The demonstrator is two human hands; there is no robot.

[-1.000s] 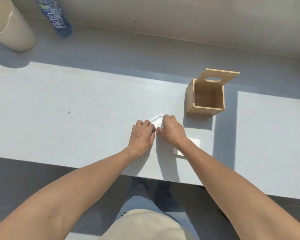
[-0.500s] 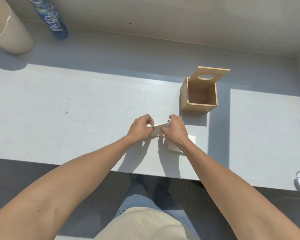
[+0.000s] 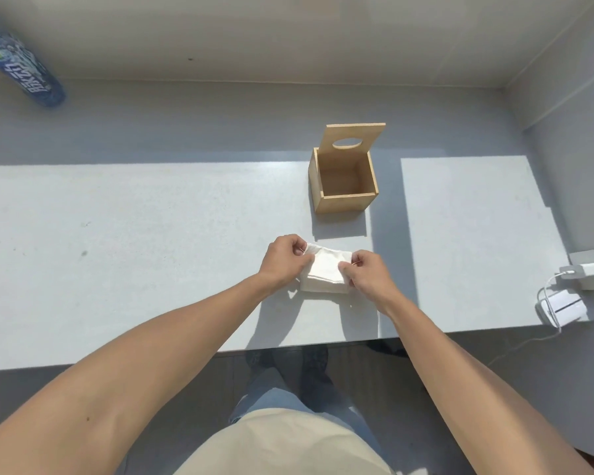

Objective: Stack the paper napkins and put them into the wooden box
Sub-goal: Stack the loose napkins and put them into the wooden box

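The counter [image 3: 151, 234] is a pale grey, nearly white where sun falls on it and a cooler blue-grey in the shaded band along its far edge. The wooden box [image 3: 343, 186] toward the far right is a light tan, plain and unpatterned, its inner walls a darker brown in shadow. The paper napkins [image 3: 324, 274] near the front edge are white with a faint cream tint. At the far left corner, a bottle [image 3: 21, 70] carries a blue label with white lettering and a touch of green. By the right edge, a charger [image 3: 563, 305] and its cable are white.
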